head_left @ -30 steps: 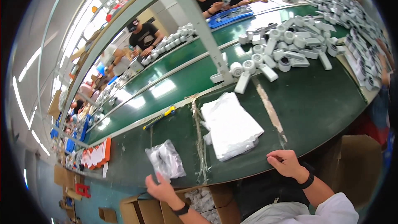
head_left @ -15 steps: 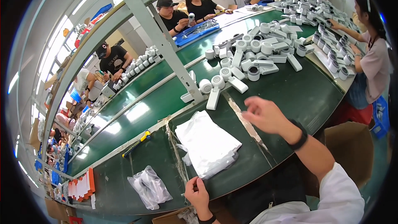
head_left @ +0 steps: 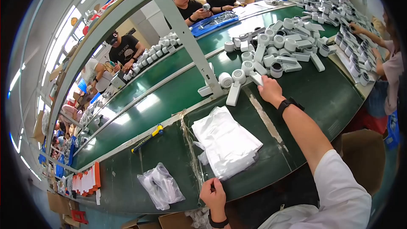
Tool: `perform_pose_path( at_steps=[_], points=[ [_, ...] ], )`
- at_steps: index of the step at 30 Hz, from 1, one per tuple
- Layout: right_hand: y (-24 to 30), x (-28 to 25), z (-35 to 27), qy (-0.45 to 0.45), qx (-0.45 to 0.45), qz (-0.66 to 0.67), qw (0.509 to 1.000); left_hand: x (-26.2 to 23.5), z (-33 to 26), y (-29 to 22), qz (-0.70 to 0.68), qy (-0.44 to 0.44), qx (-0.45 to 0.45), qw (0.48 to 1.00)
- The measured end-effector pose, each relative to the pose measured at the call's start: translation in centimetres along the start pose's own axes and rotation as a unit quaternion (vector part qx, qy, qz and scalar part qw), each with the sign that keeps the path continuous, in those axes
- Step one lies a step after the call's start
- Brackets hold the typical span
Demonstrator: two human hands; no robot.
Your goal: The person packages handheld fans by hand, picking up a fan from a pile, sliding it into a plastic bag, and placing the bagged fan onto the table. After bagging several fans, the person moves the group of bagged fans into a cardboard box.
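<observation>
My right hand [head_left: 270,90] reaches out to the near edge of the pile and is closed around the handle of a white handheld fan [head_left: 255,77]. Two more fans with round grille heads, one of them a white fan [head_left: 234,91], lie just left of it. Closer to me is a stack of clear plastic bags [head_left: 227,144] on the dark green table. My left hand [head_left: 213,195] is closed at the stack's near corner, thumb against the fingers; whether a bag edge is between them cannot be seen. Left of it lies a bagged white item [head_left: 161,186].
A big pile of white fans [head_left: 280,46] spreads over the far right. A yellow-and-black tool [head_left: 147,138] lies left of the bags. Orange-and-white boxes [head_left: 87,179] stand far left. A metal post [head_left: 190,46] rises by the conveyor [head_left: 157,87]. Several co-workers sit beyond; one works at right.
My right hand has moved forward from above the table beside the bags to the pile and closed on a fan's handle. My left hand stays by the bag stack. The whole view has shifted slightly.
</observation>
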State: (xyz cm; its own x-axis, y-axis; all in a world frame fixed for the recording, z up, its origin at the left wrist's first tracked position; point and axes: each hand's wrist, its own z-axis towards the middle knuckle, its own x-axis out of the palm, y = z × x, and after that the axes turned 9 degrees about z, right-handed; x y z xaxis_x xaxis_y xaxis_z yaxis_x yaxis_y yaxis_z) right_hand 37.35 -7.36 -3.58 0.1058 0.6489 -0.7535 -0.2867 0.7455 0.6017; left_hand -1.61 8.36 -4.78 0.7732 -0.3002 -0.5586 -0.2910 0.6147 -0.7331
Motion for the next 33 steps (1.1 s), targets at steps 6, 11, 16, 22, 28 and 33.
perform_pose_path(
  at_steps=[6, 11, 16, 22, 28, 33],
  points=[
    [3.7, -6.0, -3.6, 0.010, 0.143, 0.541, 0.829, 0.3, 0.1, 1.0, -0.039, 0.001, -0.012, 0.999],
    [4.7, -12.7, -12.2, 0.153, 0.096, 0.773, 0.608, -0.4, 0.3, -0.3, -0.085, 0.010, -0.045, 0.995],
    [2.0, -12.8, -21.2, 0.250, 0.083, 0.759, 0.595, -0.5, 2.0, -6.0, 0.017, 0.054, 0.200, 0.978],
    [2.0, -12.3, -26.6, 0.261, 0.195, 0.714, 0.620, 2.0, 3.7, -6.7, 0.180, 0.108, 0.268, 0.940],
    [1.8, -11.5, -27.7, 0.289, 0.128, 0.675, 0.666, 2.3, 4.5, -6.5, 0.166, 0.133, 0.246, 0.946],
    [2.2, -11.3, -28.0, 0.292, 0.110, 0.660, 0.683, 2.4, 4.5, -7.2, 0.142, 0.121, 0.261, 0.947]
  ],
)
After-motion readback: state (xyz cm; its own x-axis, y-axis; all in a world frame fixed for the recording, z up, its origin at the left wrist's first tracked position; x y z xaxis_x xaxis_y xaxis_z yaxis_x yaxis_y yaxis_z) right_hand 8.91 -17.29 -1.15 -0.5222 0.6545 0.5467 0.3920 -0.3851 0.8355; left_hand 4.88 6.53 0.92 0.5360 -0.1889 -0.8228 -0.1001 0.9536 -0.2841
